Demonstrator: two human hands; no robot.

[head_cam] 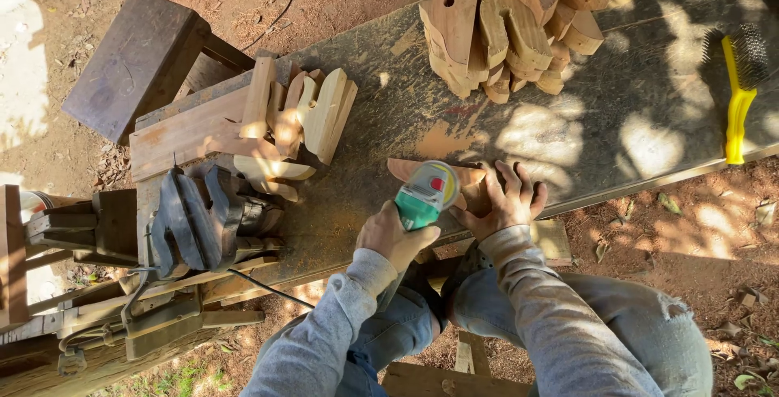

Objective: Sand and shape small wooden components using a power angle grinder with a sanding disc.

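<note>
Your left hand [395,235] is wrapped around the green grinder [425,194] while your right hand [501,202] presses flat, fingers spread, pinning the wood piece [406,169] steady on the bench [617,97].

Bright daylight from above, dappled leaf shadows across the bench [617,113] and dirt [714,235], blown-out glare at the left edge, sharp focus throughout, slight wide-angle stretch toward the corners, no motion blur
</note>
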